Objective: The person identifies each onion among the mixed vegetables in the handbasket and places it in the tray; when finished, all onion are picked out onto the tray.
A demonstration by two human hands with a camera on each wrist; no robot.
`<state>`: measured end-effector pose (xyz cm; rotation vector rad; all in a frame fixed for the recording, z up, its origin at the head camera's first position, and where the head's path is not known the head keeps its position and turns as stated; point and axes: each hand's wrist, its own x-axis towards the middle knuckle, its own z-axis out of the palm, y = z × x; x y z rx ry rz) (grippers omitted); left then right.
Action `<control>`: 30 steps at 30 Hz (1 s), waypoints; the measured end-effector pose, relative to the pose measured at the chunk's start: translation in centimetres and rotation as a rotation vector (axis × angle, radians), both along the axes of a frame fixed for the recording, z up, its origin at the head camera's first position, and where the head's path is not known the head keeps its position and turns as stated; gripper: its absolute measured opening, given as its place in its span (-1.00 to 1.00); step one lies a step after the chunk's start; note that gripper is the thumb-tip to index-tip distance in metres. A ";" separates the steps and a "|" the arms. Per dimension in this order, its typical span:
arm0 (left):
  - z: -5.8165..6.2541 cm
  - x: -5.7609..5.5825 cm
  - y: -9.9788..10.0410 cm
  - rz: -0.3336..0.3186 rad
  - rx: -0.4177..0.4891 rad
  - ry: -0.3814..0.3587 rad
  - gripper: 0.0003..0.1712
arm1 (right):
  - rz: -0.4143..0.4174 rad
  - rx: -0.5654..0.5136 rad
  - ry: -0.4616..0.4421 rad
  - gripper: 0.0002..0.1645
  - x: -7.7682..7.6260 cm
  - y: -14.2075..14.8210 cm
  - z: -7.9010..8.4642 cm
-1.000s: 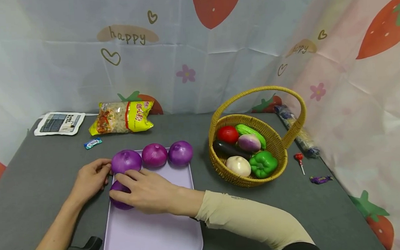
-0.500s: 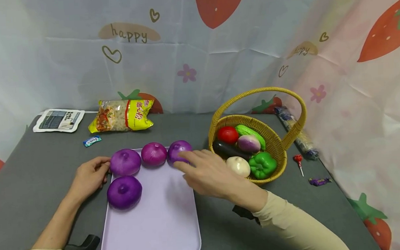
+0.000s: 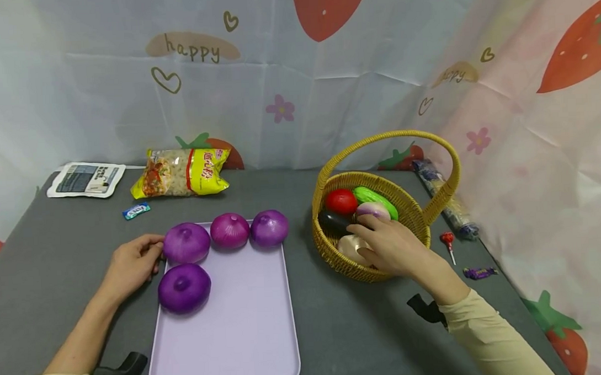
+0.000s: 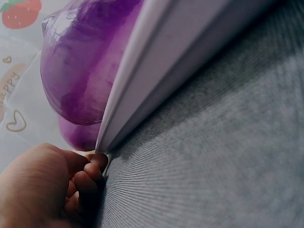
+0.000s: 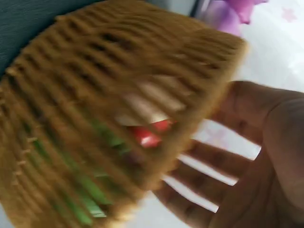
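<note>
At the lilac tray's (image 3: 226, 333) upper left corner, my left hand (image 3: 131, 266) pinches the rim; the left wrist view shows its thumb and curled fingers at the tray's edge (image 4: 135, 78). Beside them rests a purple onion (image 3: 186, 242), with a darker one (image 3: 185, 288) below and two more onions (image 3: 229, 231) along the far rim. My right hand (image 3: 394, 245) reaches over the yellow wicker basket (image 3: 328, 256), fingers spread above a white rounded vegetable (image 3: 351, 247). In the right wrist view, the basket (image 5: 95, 71) is blurred and the fingers hold nothing. The green pepper is hidden.
The basket also holds a tomato (image 3: 341, 201), eggplant (image 3: 334, 222), green ridged vegetable (image 3: 375, 198) and purple-white vegetable (image 3: 372, 208); its handle (image 3: 390, 133) arches high. Yellow bag (image 3: 180, 172), white pouch (image 3: 86, 179) and blue candy (image 3: 136, 210) lie behind. A lollipop (image 3: 447, 238) lies right.
My right hand has left the dark onion on the tray and swung right, across to the basket. The left hand stays at the tray's corner.
</note>
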<state>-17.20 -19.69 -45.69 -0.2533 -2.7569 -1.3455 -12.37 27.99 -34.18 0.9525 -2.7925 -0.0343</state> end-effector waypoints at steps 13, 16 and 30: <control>0.0 0.0 0.0 0.000 0.013 -0.010 -0.61 | -0.134 0.048 -0.276 -0.45 -1.2 0.5 -1.1; -0.3 0.0 0.0 -0.001 0.010 -0.010 -0.61 | -0.146 0.010 -0.286 -0.43 -1.4 0.7 -1.2; 0.0 0.0 -0.1 0.009 0.000 0.008 -0.61 | 0.018 -0.378 -0.012 -0.15 0.2 -0.9 1.3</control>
